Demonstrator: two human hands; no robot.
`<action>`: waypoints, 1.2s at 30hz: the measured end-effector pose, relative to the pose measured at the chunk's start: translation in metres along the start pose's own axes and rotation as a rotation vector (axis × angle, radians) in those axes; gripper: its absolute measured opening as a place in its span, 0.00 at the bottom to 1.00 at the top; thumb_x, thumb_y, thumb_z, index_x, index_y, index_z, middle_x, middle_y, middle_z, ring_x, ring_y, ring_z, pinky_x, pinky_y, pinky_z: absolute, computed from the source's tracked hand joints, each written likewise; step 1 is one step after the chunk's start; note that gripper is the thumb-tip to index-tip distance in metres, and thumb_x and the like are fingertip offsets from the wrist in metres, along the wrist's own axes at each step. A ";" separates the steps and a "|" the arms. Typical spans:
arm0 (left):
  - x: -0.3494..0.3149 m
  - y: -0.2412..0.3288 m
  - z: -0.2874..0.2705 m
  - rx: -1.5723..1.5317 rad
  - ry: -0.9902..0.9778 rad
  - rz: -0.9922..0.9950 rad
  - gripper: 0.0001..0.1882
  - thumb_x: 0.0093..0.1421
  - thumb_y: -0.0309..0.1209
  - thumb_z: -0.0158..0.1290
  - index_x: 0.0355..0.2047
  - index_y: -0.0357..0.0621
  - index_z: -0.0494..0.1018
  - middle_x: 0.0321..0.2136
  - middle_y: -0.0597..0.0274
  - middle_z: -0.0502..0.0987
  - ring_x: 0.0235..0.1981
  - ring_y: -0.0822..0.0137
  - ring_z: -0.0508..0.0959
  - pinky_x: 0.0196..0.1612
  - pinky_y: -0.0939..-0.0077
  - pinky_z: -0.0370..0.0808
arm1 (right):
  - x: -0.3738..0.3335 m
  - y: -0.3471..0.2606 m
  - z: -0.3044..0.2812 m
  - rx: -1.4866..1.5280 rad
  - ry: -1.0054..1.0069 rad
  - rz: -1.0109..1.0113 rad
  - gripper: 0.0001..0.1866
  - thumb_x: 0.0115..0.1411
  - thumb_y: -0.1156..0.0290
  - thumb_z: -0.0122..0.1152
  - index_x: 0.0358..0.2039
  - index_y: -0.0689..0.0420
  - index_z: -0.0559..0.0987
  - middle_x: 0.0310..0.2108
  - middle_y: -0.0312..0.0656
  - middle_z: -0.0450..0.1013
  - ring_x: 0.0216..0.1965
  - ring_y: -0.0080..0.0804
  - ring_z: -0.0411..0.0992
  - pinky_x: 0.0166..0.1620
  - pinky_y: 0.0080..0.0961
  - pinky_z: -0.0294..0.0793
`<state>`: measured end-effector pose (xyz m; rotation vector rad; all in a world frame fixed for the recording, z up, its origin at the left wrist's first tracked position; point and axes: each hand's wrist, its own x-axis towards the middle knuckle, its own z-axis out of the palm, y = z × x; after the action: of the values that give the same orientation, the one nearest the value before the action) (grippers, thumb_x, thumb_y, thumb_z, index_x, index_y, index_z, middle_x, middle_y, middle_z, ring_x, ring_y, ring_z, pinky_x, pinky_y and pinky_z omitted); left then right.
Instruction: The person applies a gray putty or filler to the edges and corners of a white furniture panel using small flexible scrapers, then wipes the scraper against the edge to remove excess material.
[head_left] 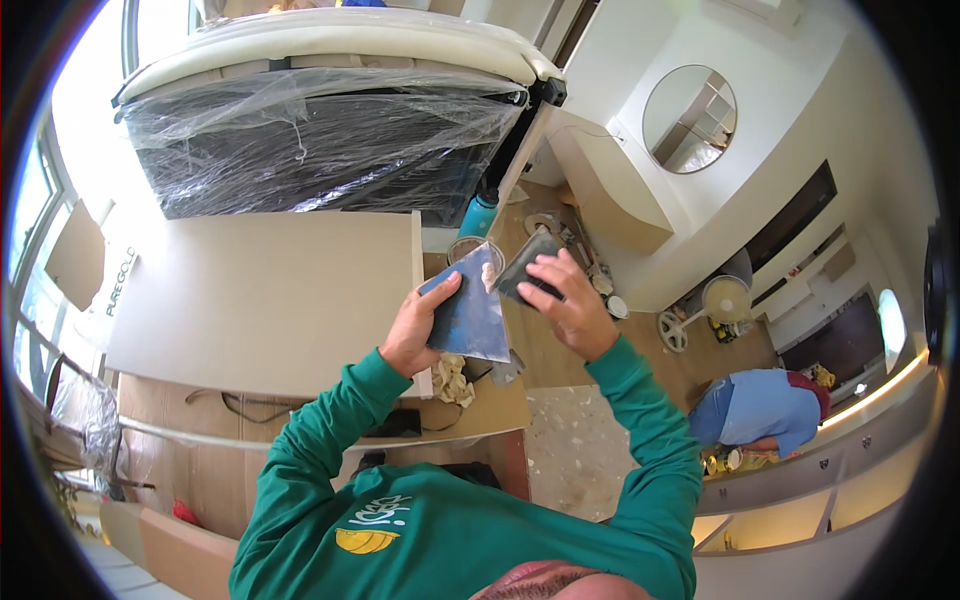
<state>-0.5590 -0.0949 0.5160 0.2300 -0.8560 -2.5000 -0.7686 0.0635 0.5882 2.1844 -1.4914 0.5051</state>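
Note:
My left hand point(408, 328) is closed on the lower left side of a flat blue plate point(468, 318), smeared with pale residue and held tilted in front of me. A blob of off-white paste point(488, 277) clings near the plate's upper right edge. In my right hand point(575, 308) is a dark, flat rectangular spreader point(520, 272), its left edge close by the paste. Whether the spreader touches the paste, I cannot tell. Behind the plate, the rim of a round tub point(465, 246) shows beside a teal bottle point(478, 217).
A large beige panel point(270, 300) lies left of my hands, with crumpled cloth or paper point(453, 382) by its near corner. Beyond stands a plastic-wrapped dark panel point(320, 145). To the right are a fan point(727, 300) and a bent-over person in blue point(765, 408) near open cabinets point(780, 520).

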 end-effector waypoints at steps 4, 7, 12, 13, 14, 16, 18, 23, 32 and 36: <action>0.018 0.053 -0.024 0.155 -0.043 0.029 0.19 0.70 0.37 0.57 0.49 0.31 0.76 0.39 0.56 0.84 0.36 0.67 0.86 0.41 0.74 0.85 | 0.034 0.022 -0.012 -0.212 -0.183 0.017 0.29 0.51 0.84 0.58 0.55 0.47 0.78 0.58 0.43 0.70 0.62 0.46 0.68 0.69 0.62 0.62; 0.037 0.076 -0.039 0.253 -0.047 0.070 0.18 0.70 0.35 0.57 0.47 0.28 0.77 0.37 0.56 0.84 0.33 0.70 0.85 0.38 0.77 0.83 | 0.075 0.016 -0.014 -0.235 -0.222 -0.064 0.27 0.52 0.81 0.59 0.54 0.47 0.78 0.56 0.42 0.70 0.62 0.45 0.68 0.70 0.62 0.61; 0.063 0.090 -0.064 0.277 -0.038 0.081 0.18 0.69 0.35 0.58 0.47 0.27 0.78 0.36 0.58 0.84 0.33 0.72 0.83 0.36 0.79 0.81 | 0.121 0.019 0.020 -0.266 -0.294 -0.150 0.22 0.56 0.76 0.60 0.52 0.46 0.79 0.55 0.40 0.71 0.61 0.42 0.68 0.69 0.61 0.63; 0.068 0.094 -0.067 0.271 -0.035 0.088 0.18 0.69 0.35 0.58 0.47 0.27 0.78 0.36 0.58 0.84 0.33 0.72 0.84 0.36 0.79 0.81 | 0.124 0.025 0.028 -0.266 -0.317 -0.158 0.21 0.57 0.75 0.60 0.52 0.46 0.79 0.55 0.39 0.71 0.61 0.41 0.69 0.68 0.61 0.64; 0.075 0.096 -0.073 0.242 -0.015 0.108 0.17 0.69 0.35 0.58 0.46 0.28 0.78 0.37 0.58 0.84 0.33 0.71 0.84 0.36 0.78 0.81 | 0.123 0.030 0.034 -0.284 -0.335 -0.142 0.20 0.57 0.74 0.59 0.50 0.45 0.80 0.55 0.39 0.71 0.61 0.40 0.69 0.69 0.61 0.63; 0.090 0.100 -0.103 0.203 0.049 0.153 0.17 0.69 0.35 0.59 0.46 0.30 0.79 0.37 0.60 0.83 0.33 0.71 0.84 0.36 0.77 0.81 | 0.121 0.044 0.052 -0.285 -0.364 -0.084 0.19 0.57 0.77 0.59 0.49 0.47 0.81 0.54 0.40 0.73 0.59 0.41 0.69 0.68 0.56 0.65; 0.123 0.107 -0.144 0.145 0.117 0.216 0.16 0.69 0.35 0.59 0.46 0.31 0.79 0.37 0.61 0.83 0.33 0.70 0.84 0.37 0.76 0.81 | 0.107 0.061 0.081 -0.183 -0.363 0.076 0.19 0.56 0.79 0.58 0.48 0.50 0.81 0.52 0.40 0.73 0.58 0.42 0.70 0.65 0.51 0.67; 0.202 0.098 -0.264 0.087 0.361 0.331 0.17 0.68 0.37 0.61 0.46 0.34 0.78 0.37 0.63 0.82 0.34 0.70 0.83 0.39 0.74 0.81 | 0.080 0.088 0.173 0.179 -0.285 0.445 0.17 0.57 0.81 0.55 0.46 0.55 0.82 0.47 0.42 0.75 0.51 0.45 0.70 0.54 0.43 0.71; 0.243 0.075 -0.323 0.116 0.431 0.289 0.17 0.68 0.38 0.61 0.46 0.34 0.79 0.39 0.62 0.82 0.37 0.70 0.82 0.41 0.73 0.80 | 0.082 0.135 0.296 0.338 -0.209 0.455 0.17 0.56 0.82 0.54 0.43 0.59 0.86 0.40 0.44 0.77 0.45 0.47 0.71 0.51 0.41 0.72; 0.247 0.086 -0.336 -0.024 0.515 0.313 0.19 0.68 0.37 0.60 0.50 0.33 0.76 0.40 0.61 0.81 0.39 0.67 0.82 0.44 0.71 0.81 | 0.086 0.152 0.318 0.304 -0.279 0.433 0.22 0.54 0.84 0.52 0.46 0.58 0.85 0.42 0.43 0.77 0.45 0.44 0.71 0.53 0.37 0.73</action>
<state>-0.6377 -0.4554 0.3027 0.6444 -0.5920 -2.0212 -0.8655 -0.2259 0.3914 2.2235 -2.1876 0.6177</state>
